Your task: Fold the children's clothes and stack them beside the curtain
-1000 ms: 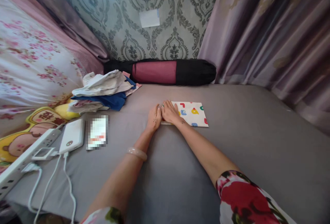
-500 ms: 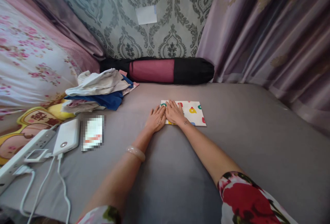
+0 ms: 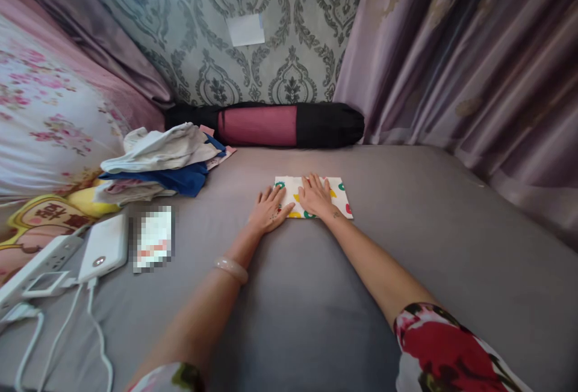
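A folded white cloth [image 3: 294,185] with a colourful printed pattern lies flat on the grey bed sheet [image 3: 289,295]. My left hand [image 3: 270,210] rests at its left edge, palm down, fingers stretched out and thumb pointing right onto the fabric. Flat on the middle of the cloth lies my right hand [image 3: 316,196], its fingers extended forward. Neither hand grips anything. Part of the pattern is hidden under the hands.
To the left are a pile of clothes [image 3: 167,151], a white power bank [image 3: 103,247] with cables, a power strip [image 3: 40,271], a blurred packet [image 3: 154,238] and a yellow cushion [image 3: 31,223]. A black and pink roll [image 3: 257,125] lies along the wall.
My right hand has slid right across the cloth, away from my left hand, so a gap has opened between them. The whole view has shifted slightly.
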`<state>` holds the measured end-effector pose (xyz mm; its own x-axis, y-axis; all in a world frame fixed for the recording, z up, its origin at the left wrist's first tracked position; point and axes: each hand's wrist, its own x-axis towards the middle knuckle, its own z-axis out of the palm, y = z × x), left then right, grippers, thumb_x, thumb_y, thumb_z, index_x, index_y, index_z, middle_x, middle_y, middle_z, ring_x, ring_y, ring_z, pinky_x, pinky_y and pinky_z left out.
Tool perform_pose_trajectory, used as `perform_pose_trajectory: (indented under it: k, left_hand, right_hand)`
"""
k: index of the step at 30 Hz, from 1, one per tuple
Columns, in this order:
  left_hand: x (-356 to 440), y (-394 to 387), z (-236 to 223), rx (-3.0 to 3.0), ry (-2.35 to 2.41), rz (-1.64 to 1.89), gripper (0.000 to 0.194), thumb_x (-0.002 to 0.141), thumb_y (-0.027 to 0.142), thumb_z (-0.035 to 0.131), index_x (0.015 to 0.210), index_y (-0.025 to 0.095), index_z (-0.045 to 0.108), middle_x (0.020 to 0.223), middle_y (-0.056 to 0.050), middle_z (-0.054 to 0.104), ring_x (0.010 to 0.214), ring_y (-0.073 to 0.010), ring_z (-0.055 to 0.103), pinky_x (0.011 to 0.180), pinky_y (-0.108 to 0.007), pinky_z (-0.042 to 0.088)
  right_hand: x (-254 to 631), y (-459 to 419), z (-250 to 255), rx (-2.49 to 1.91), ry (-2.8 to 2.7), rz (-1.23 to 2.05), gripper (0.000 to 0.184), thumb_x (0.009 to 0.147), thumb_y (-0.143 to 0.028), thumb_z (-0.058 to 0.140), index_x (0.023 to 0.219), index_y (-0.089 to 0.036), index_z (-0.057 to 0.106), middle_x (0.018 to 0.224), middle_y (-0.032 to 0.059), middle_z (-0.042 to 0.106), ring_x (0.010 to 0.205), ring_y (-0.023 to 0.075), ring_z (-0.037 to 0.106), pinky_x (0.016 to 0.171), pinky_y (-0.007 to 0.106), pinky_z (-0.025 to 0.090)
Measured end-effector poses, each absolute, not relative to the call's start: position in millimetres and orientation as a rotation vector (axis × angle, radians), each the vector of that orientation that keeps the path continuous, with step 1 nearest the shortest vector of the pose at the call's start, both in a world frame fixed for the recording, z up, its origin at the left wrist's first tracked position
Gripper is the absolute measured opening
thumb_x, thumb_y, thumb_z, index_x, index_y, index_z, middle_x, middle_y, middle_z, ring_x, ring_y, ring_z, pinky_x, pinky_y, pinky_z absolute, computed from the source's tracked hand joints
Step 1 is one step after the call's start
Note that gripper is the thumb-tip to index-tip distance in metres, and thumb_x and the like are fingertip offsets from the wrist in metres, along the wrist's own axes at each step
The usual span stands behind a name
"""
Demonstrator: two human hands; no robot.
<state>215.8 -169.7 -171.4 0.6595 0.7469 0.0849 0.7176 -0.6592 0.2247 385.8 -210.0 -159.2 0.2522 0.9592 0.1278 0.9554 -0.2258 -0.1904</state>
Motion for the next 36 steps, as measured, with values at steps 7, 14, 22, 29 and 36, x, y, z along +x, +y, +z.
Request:
perform_pose_trajectory:
  k: [7, 14, 22, 29, 36]
  left_hand:
    - [215.3, -169.9, -170.2, 2.725, 1.206, 0.231, 0.08, 0.088, 0.073, 0.024, 0.15, 0.023, 0.029, 0.158, -0.005, 0.026, 0.145, -0.0312, 0.02, 0.117, -0.049, 0.015]
    - [215.6, -168.6, -172.0, 2.724, 1.239, 0.209, 0.083, 0.085, 0.076, 0.024, 0.15, 0.025, 0.029, 0.158, -0.005, 0.026, 0.145, -0.0313, 0.02, 0.117, -0.049, 0.016]
    - [216.3, -168.6, -170.5, 2.723, 1.245, 0.158, 0.083, 0.086, 0.075, 0.024, 0.151, 0.024, 0.027, 0.159, -0.007, 0.023, 0.145, -0.0325, 0.019, 0.116, -0.051, 0.015]
    - [217.9, -169.4, -170.5, 2.747, 1.2, 0.107, 0.071, 0.091, 0.068, 0.021, 0.151, 0.031, 0.024, 0.16, -0.006, 0.019, 0.147, -0.0331, 0.013, 0.115, -0.057, 0.012]
    - [227.9, -158.0, -153.5, 2.887, 0.904, 0.188, 0.057, 0.096, 0.055, 0.026, 0.129, 0.016, 0.053, 0.142, -0.013, 0.049, 0.138, -0.0269, 0.035, 0.116, -0.043, 0.021]
  right_hand:
    - [392.2, -210.5, -172.6, -2.323, -1.793, 0.029, 0.055, 0.099, -0.037, 0.021, 0.148, -0.014, 0.034, 0.156, 0.0134, 0.028, 0.143, 0.0269, 0.022, 0.114, 0.053, 0.009]
    - [391.7, -211.7, -174.0, -2.307, -1.779, -0.002, 0.054, 0.099, -0.036, 0.023, 0.147, -0.014, 0.035, 0.155, 0.0144, 0.029, 0.142, 0.0269, 0.023, 0.114, 0.051, 0.009]
    - [403.8, -218.9, -169.7, -2.358, -1.691, 0.068, 0.056, 0.1, -0.037, 0.021, 0.147, -0.01, 0.034, 0.156, 0.0154, 0.027, 0.144, 0.0275, 0.02, 0.116, 0.047, 0.012]
    - [432.7, -239.0, -170.1, -2.427, -1.621, 0.043, 0.059, 0.099, -0.04, 0.02, 0.149, -0.008, 0.03, 0.156, 0.0164, 0.025, 0.144, 0.029, 0.019, 0.114, 0.052, 0.015]
    - [439.6, -239.7, -168.4, -2.414, -1.707, -0.084, 0.055, 0.099, -0.038, 0.027, 0.141, -0.006, 0.041, 0.146, 0.0188, 0.043, 0.134, 0.0305, 0.036, 0.109, 0.048, 0.022]
